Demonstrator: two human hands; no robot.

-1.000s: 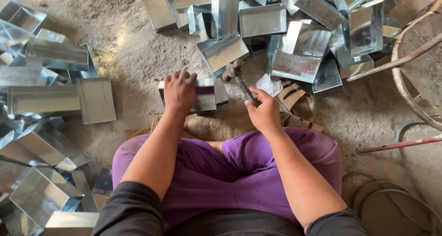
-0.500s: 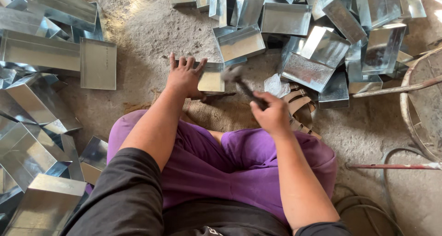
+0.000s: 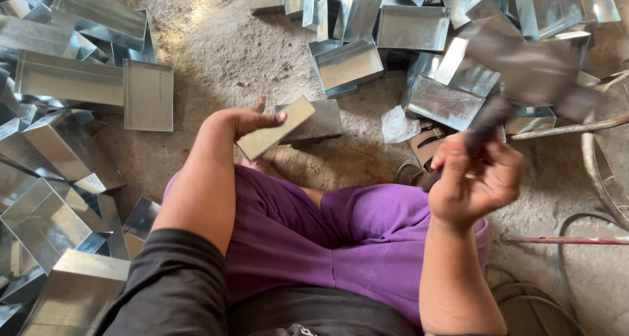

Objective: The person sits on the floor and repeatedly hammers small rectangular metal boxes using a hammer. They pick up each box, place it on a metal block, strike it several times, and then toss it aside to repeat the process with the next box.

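A heap of shiny sheet-metal trays is seen piled along the left edge of a dusty concrete floor, with one flat tray laid at the heap's inner edge. Just right of it, the left hand is shown raised above purple-clad legs, its thumb and fingers pinched on the near end of a folded metal piece, which is held tilted, its far end higher and pointing right. Behind that piece a flat grey sheet is seen lying on the floor, beside a patch of brown sacking. Further back, a second pile of open metal trays is spread across the top of the frame, and a crumpled scrap of clear plastic is seen below it, next to a worn sandal. To the right, the right hand is closed in a fist around the dark handle of a hammer, which is lifted over the trays, its head badly blurred. At the far right a curved rim and a thin red rod are seen on the ground, well apart from both hands.
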